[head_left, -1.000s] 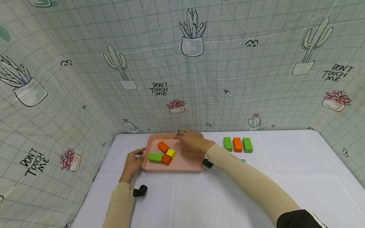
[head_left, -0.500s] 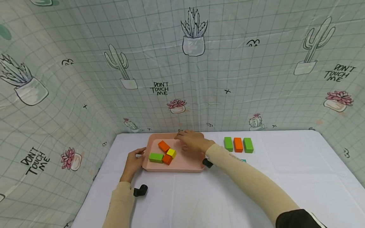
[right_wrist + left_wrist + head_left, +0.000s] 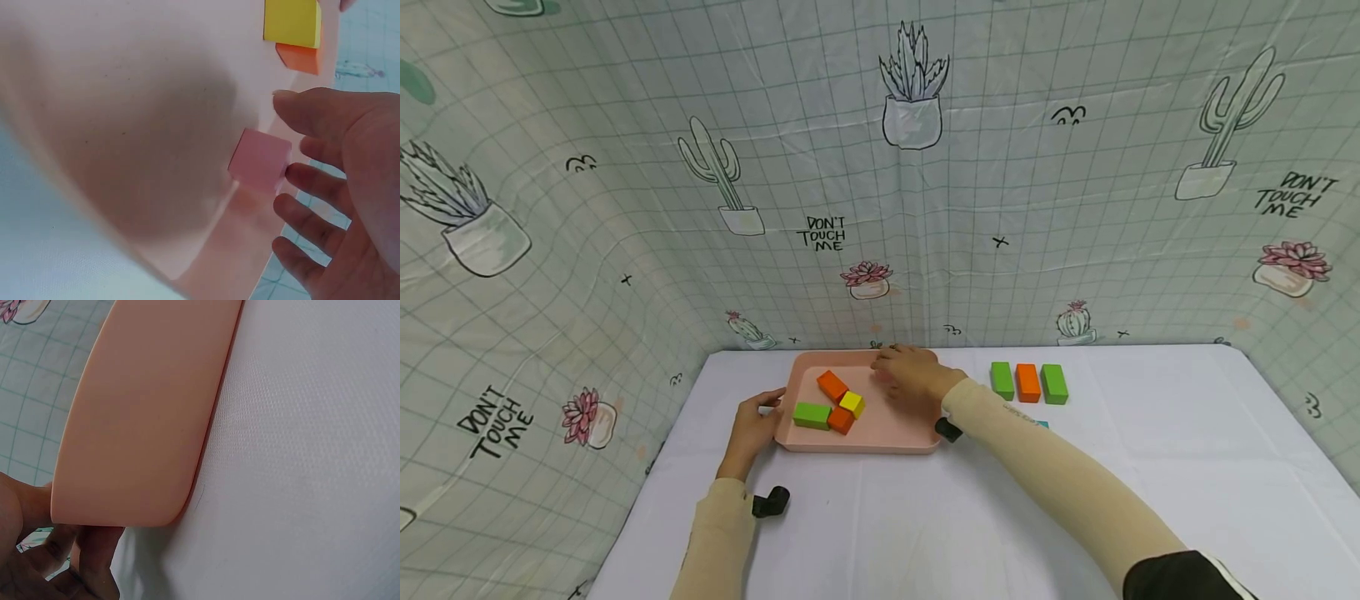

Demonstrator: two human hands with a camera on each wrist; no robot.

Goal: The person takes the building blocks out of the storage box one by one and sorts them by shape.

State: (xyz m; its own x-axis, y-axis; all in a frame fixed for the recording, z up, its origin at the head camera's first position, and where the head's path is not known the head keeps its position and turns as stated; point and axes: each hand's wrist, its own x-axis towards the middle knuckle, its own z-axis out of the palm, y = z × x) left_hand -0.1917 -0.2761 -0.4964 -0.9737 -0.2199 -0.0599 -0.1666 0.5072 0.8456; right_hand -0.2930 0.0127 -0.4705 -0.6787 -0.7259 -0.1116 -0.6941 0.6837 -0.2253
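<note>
In the head view, the right hand (image 3: 913,375) reaches over the right half of the pink rectangular tray (image 3: 859,443), its fingers pointing toward the left end. The left hand (image 3: 754,427) is at that left end, well apart from it. The tray's long axis runs left to right across the white tabletop (image 3: 880,517). Between the hands, left of the right hand, lie an orange block (image 3: 832,385), a yellow block (image 3: 852,404), a green oblong block (image 3: 812,416) and a red-orange block (image 3: 840,420). Nothing pink and block-shaped can be made out beneath the right hand from here.

In the left wrist view, the left hand's fingers are bent against the corner end of the tray and hold its edge; where the thumb sits is hard to tell.

In the right wrist view, the pink block (image 3: 259,159) rests in the tray, close by its wall and just past the right hand's fingertips. That hand is not gripping: its fingers are spread and relaxed. One fingertip appears to touch the block's near side, while the thumb stands free toward the yellow block. The thumb-side gap seems the relation that matters. The visible face looks nearly square, so no long axis can be read.
</note>
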